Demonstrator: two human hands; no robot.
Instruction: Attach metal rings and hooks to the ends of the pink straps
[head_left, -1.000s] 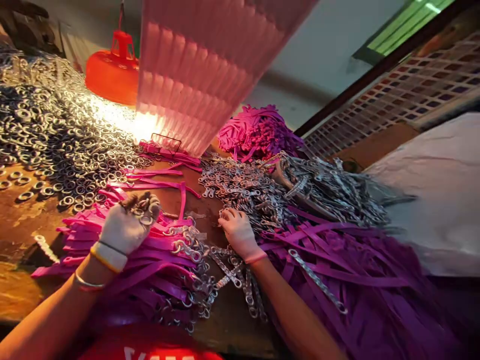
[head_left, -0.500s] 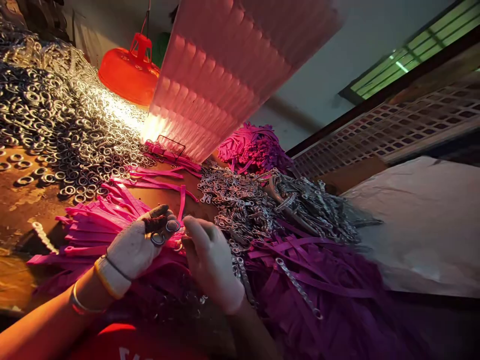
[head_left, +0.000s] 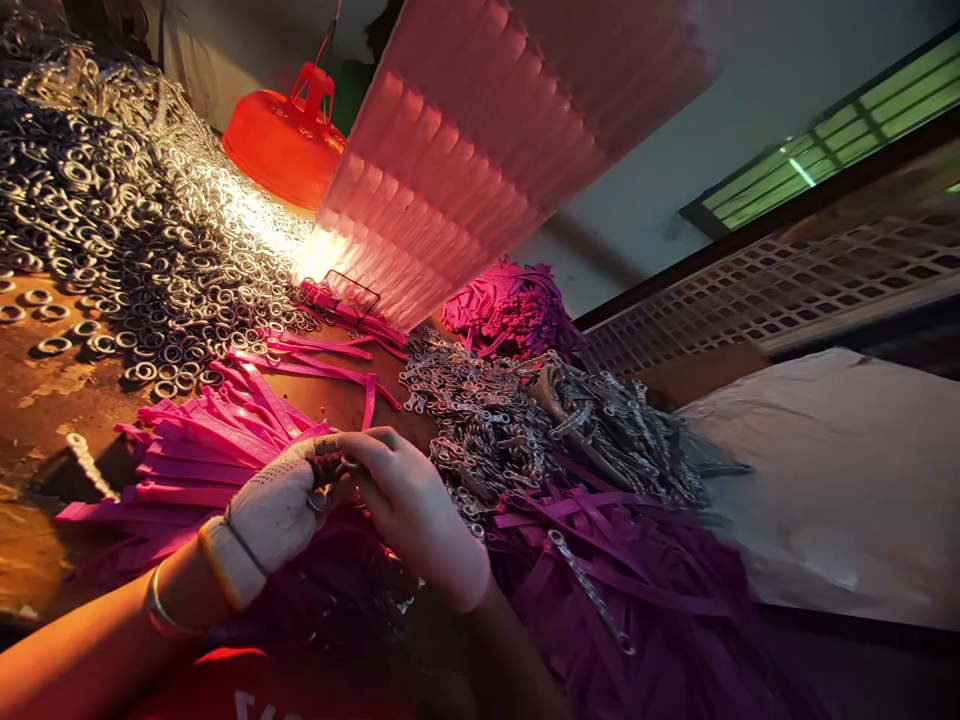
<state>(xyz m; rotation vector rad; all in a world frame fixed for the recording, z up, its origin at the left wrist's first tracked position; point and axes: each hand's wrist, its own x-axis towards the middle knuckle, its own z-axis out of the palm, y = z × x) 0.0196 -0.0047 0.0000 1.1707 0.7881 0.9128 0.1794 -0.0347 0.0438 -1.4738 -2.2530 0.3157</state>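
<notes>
Hands: 2, gloved, meeting at the fingertips just left of the frame's centre, below mid-height. The left hand (head_left: 274,505) is curled, fingers closed around metal rings (head_left: 321,498); how many cannot be told, as the fingers cover most of them. The right hand (head_left: 420,515) comes in from the lower right, fingers narrowed and bent down against the left fingertips. Whether it grips anything cannot be told; its own back hides the contact.

Under and left of the hands, a fan of pink straps (head_left: 187,465) lies across the table (head_left: 71,385), lower left of the frame. Right of the right hand, a heap of metal links (head_left: 480,405) sits near centre. Lower right: a spread of purple straps (head_left: 660,575), with 1 linked metal strip (head_left: 591,590) lying slantwise on top.

Upper left: a large pile of rings (head_left: 127,230), lit by a red lamp (head_left: 279,145). A translucent pink panel (head_left: 472,150) slants from top centre down beside the lamp. Right edge: a pale sheet (head_left: 847,490).
</notes>
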